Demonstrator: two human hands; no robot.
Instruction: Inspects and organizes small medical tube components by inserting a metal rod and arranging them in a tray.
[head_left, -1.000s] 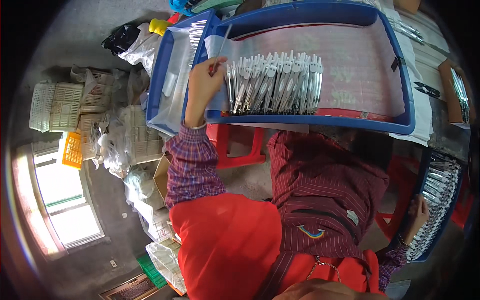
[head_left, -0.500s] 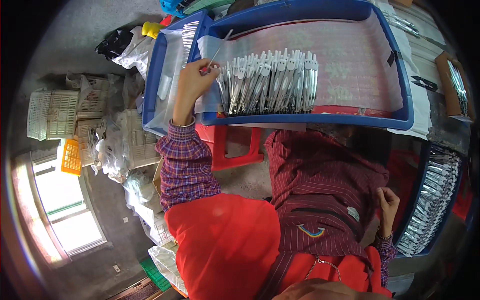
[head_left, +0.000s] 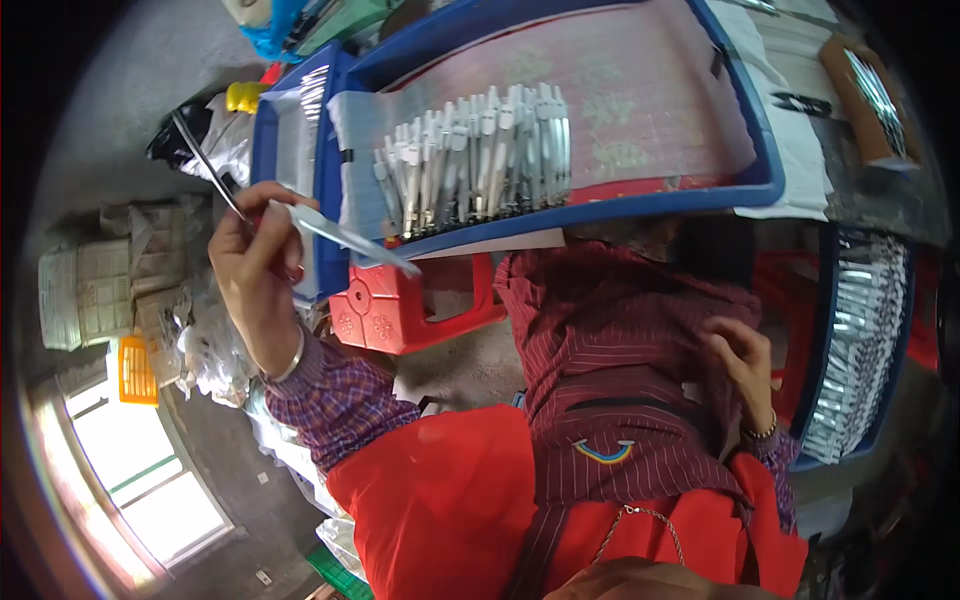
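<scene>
My left hand (head_left: 258, 268), raised in front of the left end of a big blue tray (head_left: 600, 207), is closed. Pinched in its fingers is a slim silver-white metal piece (head_left: 350, 238), its free end pointing right and down. A thin metal rod (head_left: 205, 155) with red at the hand sticks up from the same grip; its exact kind is unclear. Similar slim metal pieces (head_left: 485, 150) stand packed upright in the tray on white sheeting. My right hand (head_left: 738, 358) hovers by the apron at the right, fingers loosely bent and apart, seemingly holding nothing.
Left of the big tray is a narrower blue tray (head_left: 262, 165) with more metal pieces. Below is a red plastic stool (head_left: 385, 310). A blue bin of metal pieces (head_left: 865, 345) stands right. Black snips (head_left: 802, 103) and a cardboard box (head_left: 850, 110) lie at far right.
My left hand has moved left and toward me from the row, now with a slim metal piece. My right hand has lifted and spread its fingers. The whole view has shifted.
</scene>
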